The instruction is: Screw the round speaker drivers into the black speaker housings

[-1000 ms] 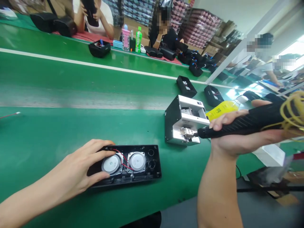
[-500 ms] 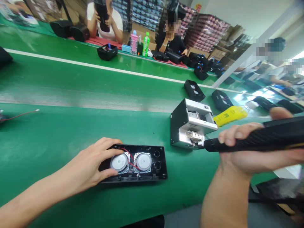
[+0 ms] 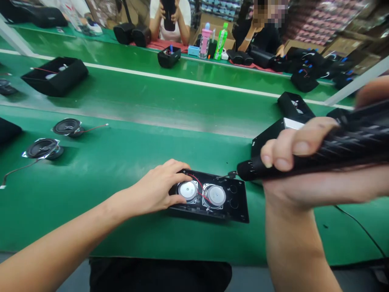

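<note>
My left hand [image 3: 164,184] grips the left end of a black speaker box [image 3: 238,209], thumb and fingers around its edges. Two round silver-backed speakers [image 3: 216,195] sit side by side in it, with red wires [image 3: 197,181] running between them. My right hand [image 3: 299,162] is wrapped round a black electric screwdriver [image 3: 337,142]. Its bit points left, over the box's far edge near the right-hand speaker. Whether the tip touches anything, I cannot tell. Behind the screwdriver stands a black and silver screw feeder [image 3: 267,138], mostly hidden by my hand.
Two loose speakers [image 3: 42,149] with wires lie on the green bench [image 3: 121,235] at left. An open black box [image 3: 56,75] is farther back, another [image 3: 295,105] at back right. Across the bench, people [image 3: 170,20] work near bottles [image 3: 221,40]. A cable [image 3: 361,231] trails at right.
The screwdriver has moved left from the screw feeder to above the box. My left hand still holds the box. The view has shifted left, bringing the loose speakers into sight.
</note>
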Demonstrator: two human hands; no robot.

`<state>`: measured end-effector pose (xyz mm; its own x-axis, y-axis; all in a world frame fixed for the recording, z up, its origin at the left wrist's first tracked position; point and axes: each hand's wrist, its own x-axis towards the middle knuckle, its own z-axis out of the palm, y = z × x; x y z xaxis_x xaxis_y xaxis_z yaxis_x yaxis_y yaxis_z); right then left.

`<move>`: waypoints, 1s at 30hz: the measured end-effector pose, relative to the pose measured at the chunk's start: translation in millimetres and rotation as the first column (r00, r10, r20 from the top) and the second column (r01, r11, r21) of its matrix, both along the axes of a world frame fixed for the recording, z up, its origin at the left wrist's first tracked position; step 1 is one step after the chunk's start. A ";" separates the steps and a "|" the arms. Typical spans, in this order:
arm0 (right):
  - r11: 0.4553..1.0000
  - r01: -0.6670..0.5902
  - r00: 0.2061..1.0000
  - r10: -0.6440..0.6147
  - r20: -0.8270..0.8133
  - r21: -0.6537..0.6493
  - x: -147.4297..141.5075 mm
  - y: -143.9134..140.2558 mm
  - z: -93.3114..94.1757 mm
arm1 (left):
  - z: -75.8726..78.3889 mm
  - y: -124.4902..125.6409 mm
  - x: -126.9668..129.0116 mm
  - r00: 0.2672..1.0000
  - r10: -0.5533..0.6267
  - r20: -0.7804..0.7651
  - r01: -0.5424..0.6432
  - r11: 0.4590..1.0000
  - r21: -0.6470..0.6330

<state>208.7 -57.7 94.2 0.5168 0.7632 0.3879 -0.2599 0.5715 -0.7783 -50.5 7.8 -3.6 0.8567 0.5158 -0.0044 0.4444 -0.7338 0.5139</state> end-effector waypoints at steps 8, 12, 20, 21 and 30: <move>0.994 -0.075 0.992 0.066 0.111 0.079 -34.6 27.5 -42.9 | 4.2 -0.9 0.4 1.000 -0.018 0.013 0.018 1.000 -0.004; 0.999 -0.022 0.990 0.017 0.137 0.039 -45.1 36.5 -56.8 | 4.7 -0.3 0.7 1.000 -0.019 -0.007 0.019 1.000 0.018; 0.997 -0.077 0.983 0.080 0.165 -0.026 -55.7 38.0 -61.4 | -0.1 1.5 1.1 1.000 -0.028 -0.001 0.028 0.998 0.049; 0.995 -0.091 0.981 0.095 0.167 -0.031 -54.8 37.8 -61.4 | 0.0 1.5 1.4 1.000 -0.029 -0.002 0.029 0.998 0.048; 0.998 -0.058 0.989 0.060 0.138 -0.018 -59.9 49.1 -70.4 | 0.0 1.4 -0.1 0.999 -0.034 0.005 0.033 0.998 0.060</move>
<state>148.8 -8.6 23.7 0.4130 0.7965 0.4415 -0.1821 0.5473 -0.8169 -50.6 9.2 -3.7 0.8734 0.4861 0.0306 0.4164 -0.7777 0.4709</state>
